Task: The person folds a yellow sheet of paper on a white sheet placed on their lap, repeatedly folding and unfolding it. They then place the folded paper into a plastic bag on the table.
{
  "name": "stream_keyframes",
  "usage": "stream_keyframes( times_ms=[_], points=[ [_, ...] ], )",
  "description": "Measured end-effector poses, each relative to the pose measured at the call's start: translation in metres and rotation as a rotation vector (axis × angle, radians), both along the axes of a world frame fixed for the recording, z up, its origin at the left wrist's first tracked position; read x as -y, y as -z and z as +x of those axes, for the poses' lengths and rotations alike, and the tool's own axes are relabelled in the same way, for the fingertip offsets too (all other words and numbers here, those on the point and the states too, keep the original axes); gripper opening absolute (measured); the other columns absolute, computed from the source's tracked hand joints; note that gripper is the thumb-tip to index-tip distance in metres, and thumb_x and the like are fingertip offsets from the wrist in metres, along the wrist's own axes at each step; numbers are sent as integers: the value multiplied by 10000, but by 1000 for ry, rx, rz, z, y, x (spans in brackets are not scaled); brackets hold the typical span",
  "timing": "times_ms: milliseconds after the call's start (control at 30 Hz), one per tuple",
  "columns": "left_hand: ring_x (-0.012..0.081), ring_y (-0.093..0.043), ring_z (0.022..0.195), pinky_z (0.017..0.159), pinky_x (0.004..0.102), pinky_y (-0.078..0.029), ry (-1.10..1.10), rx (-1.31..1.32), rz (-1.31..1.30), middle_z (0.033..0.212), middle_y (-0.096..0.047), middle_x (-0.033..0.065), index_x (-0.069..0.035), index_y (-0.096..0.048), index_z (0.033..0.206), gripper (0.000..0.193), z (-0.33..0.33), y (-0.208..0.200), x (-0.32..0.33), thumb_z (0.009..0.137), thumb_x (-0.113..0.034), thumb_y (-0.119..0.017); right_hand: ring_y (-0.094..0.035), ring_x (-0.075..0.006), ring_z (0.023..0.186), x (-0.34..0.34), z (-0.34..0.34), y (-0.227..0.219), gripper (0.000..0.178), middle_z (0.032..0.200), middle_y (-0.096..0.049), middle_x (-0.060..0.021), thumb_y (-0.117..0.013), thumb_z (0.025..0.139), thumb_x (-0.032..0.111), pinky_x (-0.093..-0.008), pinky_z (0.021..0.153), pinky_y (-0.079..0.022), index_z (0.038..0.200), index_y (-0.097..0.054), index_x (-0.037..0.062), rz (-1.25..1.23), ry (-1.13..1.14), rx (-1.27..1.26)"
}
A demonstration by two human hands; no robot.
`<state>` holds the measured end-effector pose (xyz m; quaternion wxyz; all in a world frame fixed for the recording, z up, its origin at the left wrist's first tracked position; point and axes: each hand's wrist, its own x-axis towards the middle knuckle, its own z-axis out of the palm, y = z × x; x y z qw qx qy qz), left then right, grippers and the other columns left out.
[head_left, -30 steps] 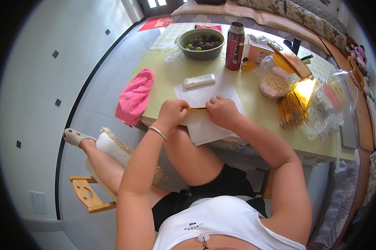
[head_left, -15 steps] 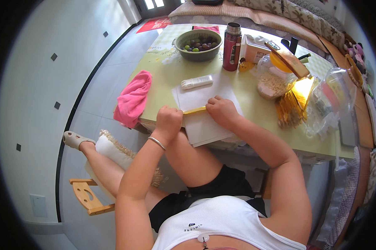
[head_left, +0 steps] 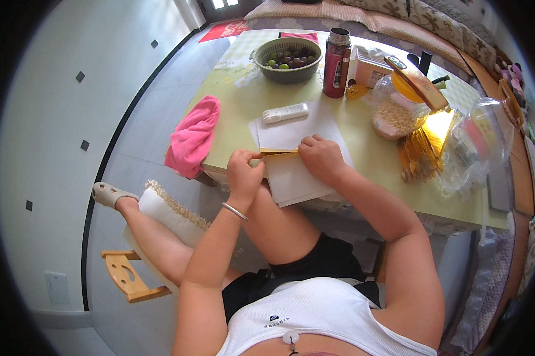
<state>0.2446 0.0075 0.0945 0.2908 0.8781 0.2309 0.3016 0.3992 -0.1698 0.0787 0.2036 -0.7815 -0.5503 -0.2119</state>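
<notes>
A narrow folded strip of gold paper stretches between my hands, low over the white sheets. My left hand pinches its left end, thumb and fingers drawn together, close to the table's front edge. At the other end, my right hand has its fingers curled over the strip and rests on the paper. White paper sheets lie beneath both hands, partly past the table's front edge. Just beyond them is a white tube-shaped item, lying on the sheets.
A colander of grapes and a red flask stand farther back. To the right are a clear plastic jar, a stack of gold paper and a clear plastic bag. A pink cloth hangs over the left edge.
The gold strip now sits more level, with a dark crease line showing along it. My left hand's grip has shifted, thumb now visible. The whole view has moved slightly.
</notes>
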Motion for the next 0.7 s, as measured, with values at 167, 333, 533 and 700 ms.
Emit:
stream_keyframes(
  times_ms=[167,333,533,700],
  points=[
    [285,-641,963,878,366,-518,-39,180,-7,969,-660,126,-17,-739,926,197,0,11,5,735,-60,-759,-635,-234,893,-1,-1,-1,23,880,-628,-25,-615,785,109,-395,639,-554,779,-632,93,24,2,-24],
    [288,-642,996,902,369,-517,-43,167,-33,1025,-661,132,-13,-742,964,219,0,13,9,745,-37,-739,-637,-233,887,-3,-3,1,14,879,-633,-23,-624,778,107,-396,639,-551,777,-632,95,44,22,-23],
    [280,-641,1009,913,368,-514,-54,180,-22,1045,-655,129,-15,-748,965,208,1,19,6,759,-21,-719,-650,-253,841,-5,-5,-3,43,884,-674,-24,-653,829,100,-388,681,-552,788,-642,103,41,56,-63],
    [280,-630,1037,927,370,-508,-21,188,-26,1085,-651,130,-21,-752,981,226,-1,18,8,759,-19,-713,-651,-259,836,-4,-6,-5,57,879,-673,-31,-650,835,98,-394,680,-551,780,-639,92,52,48,-57]
  ],
)
